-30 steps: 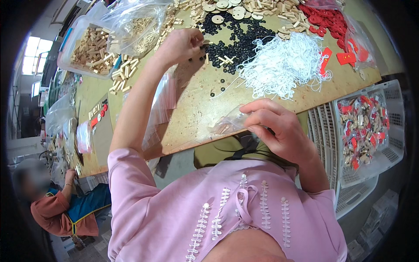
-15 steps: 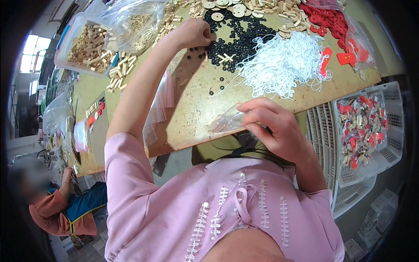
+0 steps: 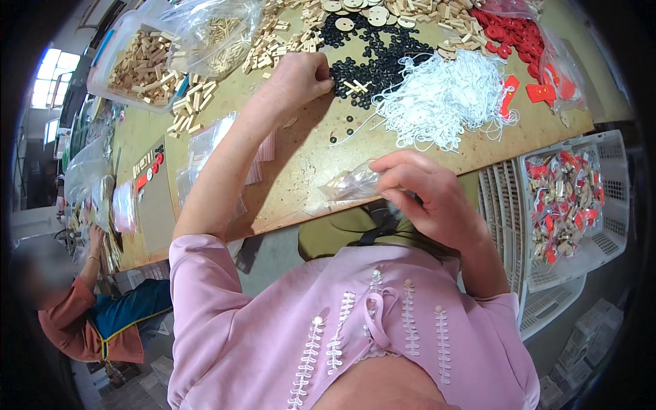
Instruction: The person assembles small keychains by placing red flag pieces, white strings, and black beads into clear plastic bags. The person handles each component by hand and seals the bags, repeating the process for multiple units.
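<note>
Left hand [image 3: 298, 76]: stretched out toward twelve o'clock, fingertips closed at the edge of the black rings [image 3: 372, 58].
Right hand [image 3: 427, 195]: near centre, pinching a small clear bag [image 3: 352, 184] at the table edge.
White cords [image 3: 444, 96]: loose heap at one o'clock, just right of the black rings.
Red pieces [image 3: 512, 34]: beyond the cords, toward one o'clock.
Wooden blocks [image 3: 140, 61]: in a clear tub at eleven o'clock.
White basket [image 3: 601, 205]: at three o'clock, holding filled packets.
Table [image 3: 307, 150]: tan board under it all.
Seated person [image 3: 89, 314]: at eight o'clock.
</note>
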`<move>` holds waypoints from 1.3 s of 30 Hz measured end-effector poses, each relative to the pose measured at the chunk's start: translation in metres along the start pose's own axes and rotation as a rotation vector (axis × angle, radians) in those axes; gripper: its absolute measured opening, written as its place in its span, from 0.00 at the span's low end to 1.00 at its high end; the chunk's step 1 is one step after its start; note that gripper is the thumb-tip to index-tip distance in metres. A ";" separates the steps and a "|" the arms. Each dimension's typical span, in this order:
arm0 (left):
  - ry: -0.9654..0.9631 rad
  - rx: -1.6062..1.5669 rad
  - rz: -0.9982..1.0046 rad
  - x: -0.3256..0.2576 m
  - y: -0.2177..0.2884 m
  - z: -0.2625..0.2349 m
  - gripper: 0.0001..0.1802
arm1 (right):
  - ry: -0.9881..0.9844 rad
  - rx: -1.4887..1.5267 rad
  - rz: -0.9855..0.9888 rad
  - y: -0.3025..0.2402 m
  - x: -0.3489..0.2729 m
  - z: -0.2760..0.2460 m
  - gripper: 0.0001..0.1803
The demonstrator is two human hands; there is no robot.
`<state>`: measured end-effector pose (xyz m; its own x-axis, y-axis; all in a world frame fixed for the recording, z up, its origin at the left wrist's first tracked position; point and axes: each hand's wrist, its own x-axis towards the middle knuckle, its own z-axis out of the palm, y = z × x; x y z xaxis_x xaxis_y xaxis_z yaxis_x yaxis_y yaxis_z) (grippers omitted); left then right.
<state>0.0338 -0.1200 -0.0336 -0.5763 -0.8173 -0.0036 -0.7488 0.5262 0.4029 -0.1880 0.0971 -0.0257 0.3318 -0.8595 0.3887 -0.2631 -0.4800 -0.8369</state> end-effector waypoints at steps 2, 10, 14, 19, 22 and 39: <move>0.027 0.089 0.032 -0.002 0.004 0.003 0.09 | -0.008 -0.010 0.001 -0.001 0.000 0.001 0.08; 0.090 -0.037 0.034 -0.006 -0.005 0.007 0.07 | 0.016 -0.243 -0.073 -0.010 0.020 -0.020 0.03; 0.082 -0.711 0.048 -0.017 -0.021 -0.001 0.10 | -0.034 -0.164 0.018 0.006 0.041 -0.027 0.03; 0.081 -0.860 0.178 -0.067 0.051 -0.046 0.08 | -0.051 -0.198 -0.077 0.005 0.062 -0.022 0.05; 0.019 -0.821 0.214 -0.079 0.064 -0.046 0.07 | -0.120 -0.318 -0.123 -0.008 0.070 -0.021 0.05; 0.189 -0.792 0.221 -0.079 0.026 -0.038 0.11 | -0.088 -0.272 -0.144 -0.005 0.075 -0.014 0.05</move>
<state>0.0721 -0.0500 0.0119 -0.5655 -0.7772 0.2758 -0.1338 0.4165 0.8992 -0.1747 0.0325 0.0130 0.4567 -0.7669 0.4509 -0.4363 -0.6348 -0.6377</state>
